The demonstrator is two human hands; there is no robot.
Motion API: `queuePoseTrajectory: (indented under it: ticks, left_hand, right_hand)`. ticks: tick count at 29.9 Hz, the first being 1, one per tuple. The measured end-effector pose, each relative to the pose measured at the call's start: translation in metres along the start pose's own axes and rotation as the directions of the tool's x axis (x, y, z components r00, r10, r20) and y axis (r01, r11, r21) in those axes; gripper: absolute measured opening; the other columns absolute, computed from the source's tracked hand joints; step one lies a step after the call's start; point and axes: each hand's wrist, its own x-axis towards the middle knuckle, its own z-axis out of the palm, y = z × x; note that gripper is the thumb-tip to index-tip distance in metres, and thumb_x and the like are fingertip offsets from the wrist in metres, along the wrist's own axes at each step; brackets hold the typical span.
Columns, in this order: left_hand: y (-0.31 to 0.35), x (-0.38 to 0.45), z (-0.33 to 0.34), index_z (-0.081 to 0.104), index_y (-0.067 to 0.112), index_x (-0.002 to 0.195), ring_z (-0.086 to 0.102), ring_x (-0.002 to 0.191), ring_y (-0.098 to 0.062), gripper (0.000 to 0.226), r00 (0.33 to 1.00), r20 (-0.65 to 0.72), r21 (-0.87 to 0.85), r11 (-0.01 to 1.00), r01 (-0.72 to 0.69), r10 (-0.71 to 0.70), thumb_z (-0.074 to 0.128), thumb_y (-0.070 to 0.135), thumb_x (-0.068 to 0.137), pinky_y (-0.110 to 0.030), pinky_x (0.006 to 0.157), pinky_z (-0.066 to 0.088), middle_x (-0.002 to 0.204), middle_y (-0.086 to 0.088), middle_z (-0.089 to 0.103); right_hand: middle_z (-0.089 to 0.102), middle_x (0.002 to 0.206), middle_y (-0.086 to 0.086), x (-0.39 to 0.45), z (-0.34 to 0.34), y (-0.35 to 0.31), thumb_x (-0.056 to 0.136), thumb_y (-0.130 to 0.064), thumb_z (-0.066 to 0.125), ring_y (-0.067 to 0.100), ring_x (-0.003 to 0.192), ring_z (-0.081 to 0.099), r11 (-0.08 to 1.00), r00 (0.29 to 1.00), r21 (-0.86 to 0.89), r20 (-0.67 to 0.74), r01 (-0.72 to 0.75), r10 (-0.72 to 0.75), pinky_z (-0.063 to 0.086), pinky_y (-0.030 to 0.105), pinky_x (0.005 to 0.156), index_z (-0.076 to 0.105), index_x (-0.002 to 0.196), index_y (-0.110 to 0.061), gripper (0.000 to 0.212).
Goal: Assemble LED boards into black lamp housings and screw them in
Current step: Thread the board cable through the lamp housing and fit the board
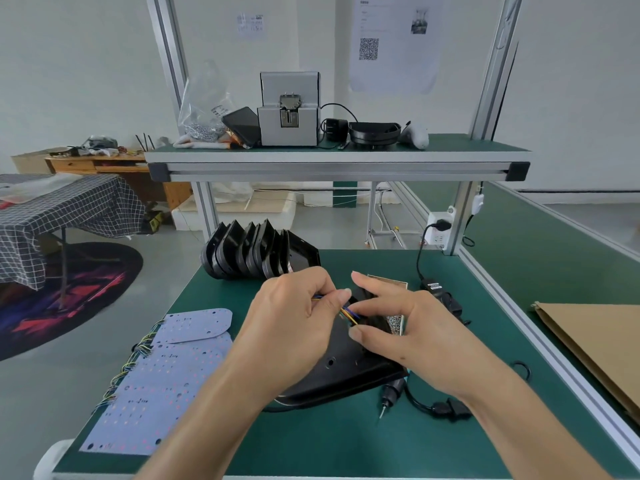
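Observation:
A black lamp housing (pixel 341 372) lies on the green table (pixel 346 445) in front of me, partly hidden by both hands. My left hand (pixel 294 320) pinches a bundle of coloured wires (pixel 348 313) at the housing's upper end. My right hand (pixel 412 327) holds the housing's top between thumb and fingers, index finger stretched out. A pile of pale LED boards (pixel 166 382) with coloured wire tails lies at the left. A row of several empty black housings (pixel 256 252) stands behind.
An electric screwdriver (pixel 391 393) with its black cable lies right of the housing. A small box (pixel 394 306) sits behind my right hand. Cardboard (pixel 595 344) lies at the far right. On the upper shelf stands a grey screw feeder (pixel 289 112).

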Motion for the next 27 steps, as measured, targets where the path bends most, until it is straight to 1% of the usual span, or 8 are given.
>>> queuePoseTrajectory:
  ticks: [4,7,10,12,15,18,22,27]
  left_hand:
    - [0.002,-0.001,0.003,0.056,0.023,0.068,0.031,0.049,-0.009,0.034,0.999,-0.022,-0.053,0.998,0.042,-0.043,0.065,0.034,0.1,-0.022,0.049,0.028,0.049,0.011,0.036]
    - [0.001,-0.001,0.0,0.057,0.014,0.077,0.036,0.051,-0.011,0.033,0.991,-0.08,-0.276,0.958,0.079,-0.105,0.057,0.032,0.105,-0.023,0.052,0.034,0.053,0.007,0.044]
    - [0.01,0.0,0.0,0.055,0.003,0.083,0.058,0.052,-0.011,0.032,0.985,-0.051,-0.56,0.821,0.11,-0.167,0.05,0.022,0.109,-0.021,0.055,0.048,0.054,0.004,0.059]
    - [0.017,0.0,0.004,0.052,0.006,0.079,0.06,0.051,-0.007,0.033,0.982,-0.041,-0.669,0.735,0.109,-0.183,0.047,0.017,0.11,-0.016,0.051,0.048,0.052,0.01,0.054]
    - [0.018,-0.002,0.008,0.051,0.012,0.072,0.055,0.052,-0.007,0.038,0.974,-0.112,-0.672,0.737,0.072,-0.197,0.048,0.017,0.11,-0.016,0.052,0.046,0.053,0.01,0.052]
    - [0.011,-0.008,-0.004,0.063,0.017,0.079,0.06,0.067,-0.01,0.031,0.981,-0.153,-0.536,0.844,0.019,-0.119,0.052,0.019,0.108,-0.019,0.069,0.049,0.065,0.008,0.062]
    - [0.005,-0.014,-0.028,0.074,0.035,0.113,0.068,0.103,-0.003,0.019,0.982,-0.115,-0.176,0.97,-0.169,0.15,0.063,0.025,0.101,-0.007,0.086,0.046,0.103,0.015,0.073]
    - [0.006,-0.015,-0.027,0.072,0.032,0.105,0.073,0.098,-0.018,0.013,0.993,0.07,-0.408,0.911,-0.06,0.097,0.072,0.028,0.093,-0.036,0.089,0.058,0.102,0.007,0.077]
  right_hand:
    - [0.049,0.153,-0.028,-0.002,-0.004,0.014,0.095,-0.049,0.071,-0.01,0.145,0.037,0.987,0.991,0.112,0.061,0.116,-0.123,0.029,0.022,0.116,0.075,0.12,-0.046,0.025]
    - [0.059,0.145,0.002,-0.007,0.008,0.032,0.092,-0.066,0.067,0.023,0.145,0.048,0.848,0.98,0.498,-0.023,0.181,-0.196,0.041,0.041,0.12,0.064,0.143,-0.024,0.067]
    - [0.053,0.152,0.014,-0.004,0.039,0.042,0.081,-0.054,0.084,0.035,0.145,0.048,0.65,0.982,0.746,-0.035,0.148,-0.184,0.041,0.048,0.119,0.031,0.164,-0.031,0.101]
    - [0.059,0.148,0.015,0.003,0.067,0.042,0.091,-0.025,0.082,0.042,0.138,0.055,0.558,0.985,0.815,-0.09,0.159,-0.15,0.047,0.049,0.114,0.041,0.158,-0.026,0.079]
    - [0.074,0.105,0.014,0.012,0.091,0.037,0.095,0.01,0.057,0.033,0.095,0.072,0.523,0.975,0.835,-0.219,0.173,0.028,0.057,0.045,0.087,0.072,0.118,-0.011,0.034]
    - [0.063,0.073,0.007,0.013,0.093,0.028,0.088,0.003,0.061,0.023,0.066,0.058,0.485,0.967,0.859,-0.237,0.162,0.098,0.048,0.036,0.067,0.07,0.082,-0.01,0.017]
    - [0.067,0.074,0.004,0.008,0.083,0.017,0.09,0.003,0.055,0.019,0.063,0.064,0.409,0.981,0.905,-0.173,0.122,0.089,0.052,0.03,0.061,0.074,0.078,-0.018,0.031]
    - [0.075,0.089,0.006,-0.003,0.073,0.006,0.096,-0.011,0.059,0.027,0.086,0.073,0.43,1.0,0.903,-0.006,0.006,0.0,0.06,0.045,0.085,0.08,0.096,-0.017,0.021]
